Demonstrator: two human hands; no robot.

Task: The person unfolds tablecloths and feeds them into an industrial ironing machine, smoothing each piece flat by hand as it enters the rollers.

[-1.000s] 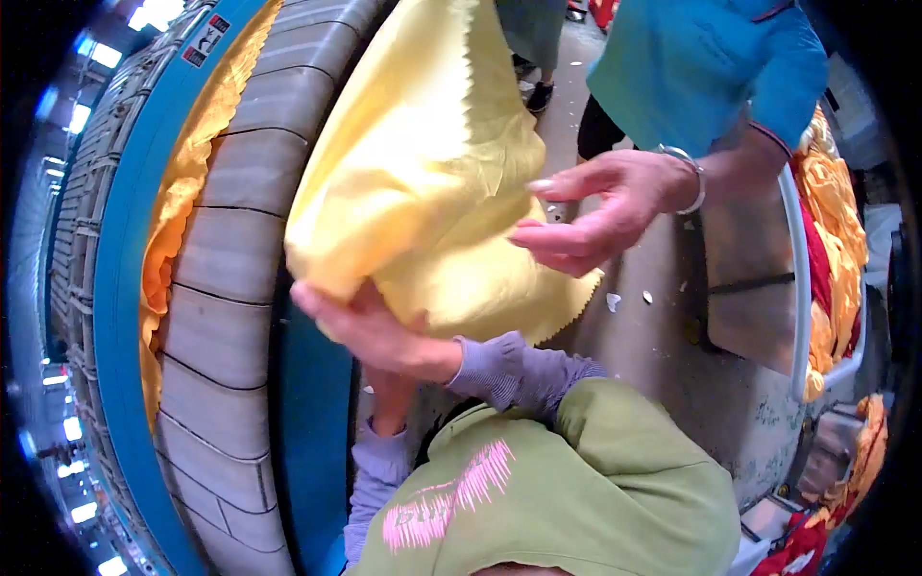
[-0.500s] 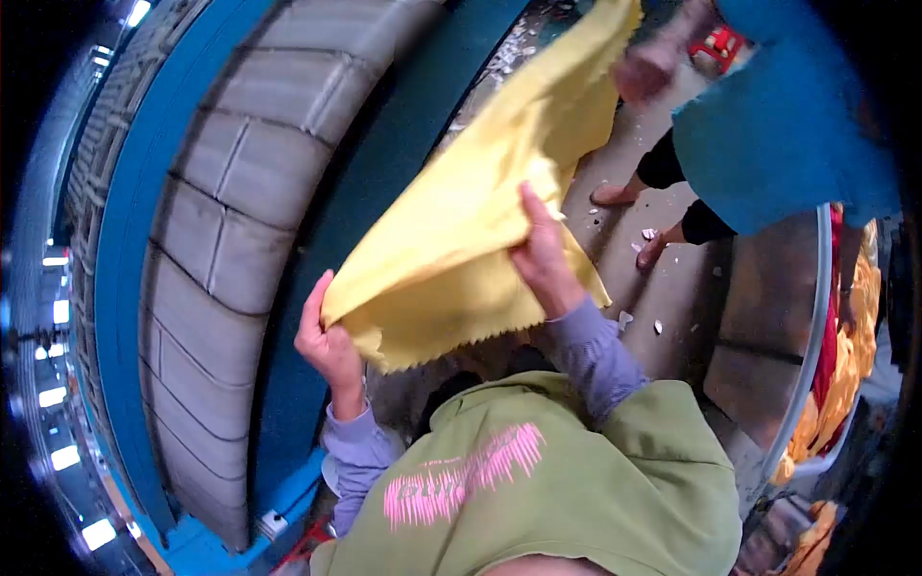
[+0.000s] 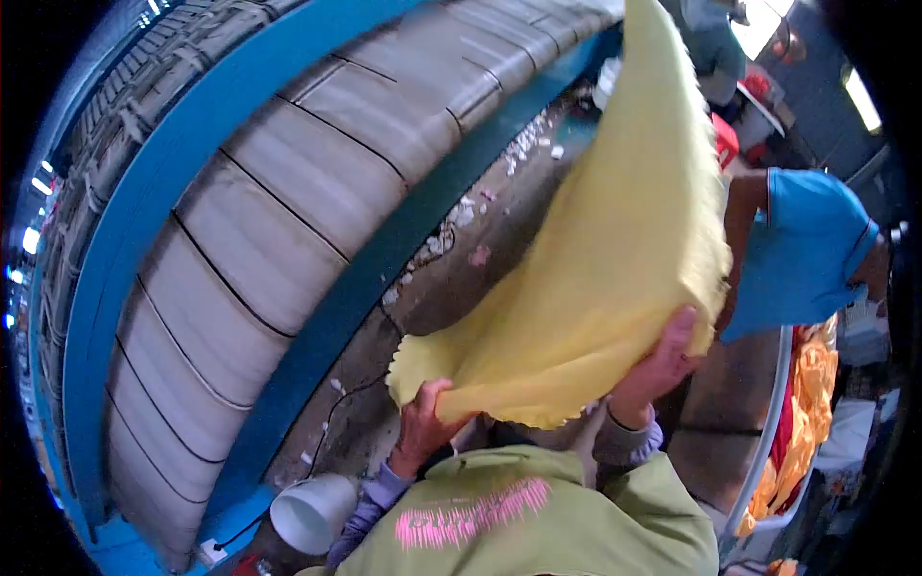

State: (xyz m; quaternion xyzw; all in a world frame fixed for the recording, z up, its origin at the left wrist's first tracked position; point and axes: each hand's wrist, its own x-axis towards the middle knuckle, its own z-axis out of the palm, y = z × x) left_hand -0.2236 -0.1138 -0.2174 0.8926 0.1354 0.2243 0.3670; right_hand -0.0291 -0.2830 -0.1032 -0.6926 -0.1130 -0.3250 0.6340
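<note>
A large yellow cloth point(image 3: 595, 250) with a jagged edge stretches from near my body up toward the top of the view. Its lower left corner is pinched in my left hand point(image 3: 423, 422), fingers closed on it. Near the lower right edge my right hand point(image 3: 661, 370) grips the same cloth, the thumb on top and the other fingers partly hidden. The far end of the cloth rises to the top edge of the view.
A curved grey padded surface point(image 3: 250, 230) with a blue frame point(image 3: 115, 250) runs along the left. A person in a blue shirt point(image 3: 812, 254) stands at the right, by a bin of orange and red cloth point(image 3: 807, 384). A white bucket point(image 3: 312, 514) sits at lower left; scraps litter the floor.
Both my hands have moved right and down in the view with the cloth, which now spreads wider and more upright. The view has turned, and the bucket shows more.
</note>
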